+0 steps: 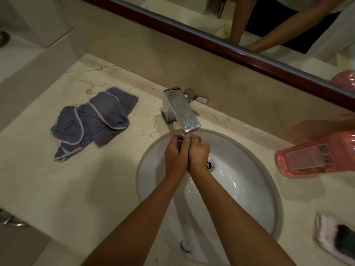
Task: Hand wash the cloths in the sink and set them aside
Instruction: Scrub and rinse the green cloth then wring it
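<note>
Wringing: a green cloth [189,143] was bunched between both hands, directly under the faucet [181,110] spout and above the back of the sink [255,198] bowl.
Left hand: the left hand [175,152] was curled tight around the cloth, knuckles toward the faucet, pressed against the other hand.
Right hand: the right hand [198,153] was clenched on the same cloth, just on the drain side of the faucet's stream; only small bits of green showed between the fingers.
Water: a thin stream appeared to fall from the spout onto the hands; wet streaks lay in the bowl around the drain [209,165].
Step judged: rinsing or squeezing this cloth, with setting it aside not yet done.
Grey cloths: a pile of grey cloths [94,120] lay on the countertop [57,189], well to the left of the faucet; whether they were washed could not be told.
Pink bottle: a pink bottle [315,156] lay on its side on the counter, to the right of the faucet.
Striped cloth: a pale cloth with a dark patch [335,240] sat far right of the faucet, near the front edge.
Risk: squeezing hard so close under the spout could spray water past the rim onto the counter; a loosened grip could drop the cloth over the drain and block it.
</note>
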A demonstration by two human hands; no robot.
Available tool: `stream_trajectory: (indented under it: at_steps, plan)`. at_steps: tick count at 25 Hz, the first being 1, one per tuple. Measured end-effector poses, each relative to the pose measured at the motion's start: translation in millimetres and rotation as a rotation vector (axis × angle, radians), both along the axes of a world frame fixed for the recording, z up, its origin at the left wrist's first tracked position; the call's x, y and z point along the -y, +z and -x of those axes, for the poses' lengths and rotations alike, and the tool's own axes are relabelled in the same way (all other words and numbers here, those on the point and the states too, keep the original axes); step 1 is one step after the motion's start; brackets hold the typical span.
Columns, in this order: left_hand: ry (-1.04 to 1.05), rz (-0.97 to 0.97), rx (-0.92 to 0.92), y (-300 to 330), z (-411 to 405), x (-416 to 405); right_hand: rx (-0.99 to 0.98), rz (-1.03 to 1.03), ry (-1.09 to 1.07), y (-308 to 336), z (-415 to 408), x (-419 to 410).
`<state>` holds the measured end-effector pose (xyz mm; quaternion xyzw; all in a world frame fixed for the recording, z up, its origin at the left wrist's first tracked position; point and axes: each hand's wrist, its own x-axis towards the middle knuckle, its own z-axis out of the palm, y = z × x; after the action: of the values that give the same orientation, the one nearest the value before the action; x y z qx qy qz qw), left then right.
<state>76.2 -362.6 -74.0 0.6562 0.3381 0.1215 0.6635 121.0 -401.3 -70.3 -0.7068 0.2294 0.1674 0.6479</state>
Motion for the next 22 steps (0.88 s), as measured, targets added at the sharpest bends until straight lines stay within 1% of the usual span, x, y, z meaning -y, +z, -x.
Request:
stream_trajectory:
  at_steps: [2,4,6,7,9,14,16,18,20,22]
  plan:
    - [0.025,0.002,-0.010,-1,2,5,-0.065,-0.028,-0.029,4,-2,-1]
    - [0.084,0.054,-0.052,-2,-1,8,-0.147,-0.066,-0.048,5,-1,-1]
    - [0.162,0.096,-0.066,-2,-7,5,-0.206,-0.161,-0.060,5,1,1]
    - [0.206,0.092,-0.069,-2,-10,3,-0.203,-0.201,-0.049,5,4,3]
    - [0.256,0.062,-0.079,-2,-14,-2,-0.146,-0.217,0.005,2,7,8]
    - [0.212,0.103,-0.080,-6,-19,-7,0.009,-0.292,0.116,-2,12,17]
    - [0.215,0.155,-0.092,-7,-21,-8,0.052,-0.261,0.177,-3,12,16]
    - [0.200,0.179,-0.075,-8,-19,-6,0.098,-0.188,0.190,-3,11,13]
    - [0.181,0.155,-0.032,-6,-13,-3,0.094,-0.109,0.119,-3,9,9]
    - [0.157,0.130,-0.021,-6,-8,0,0.043,-0.058,0.034,-3,7,6]
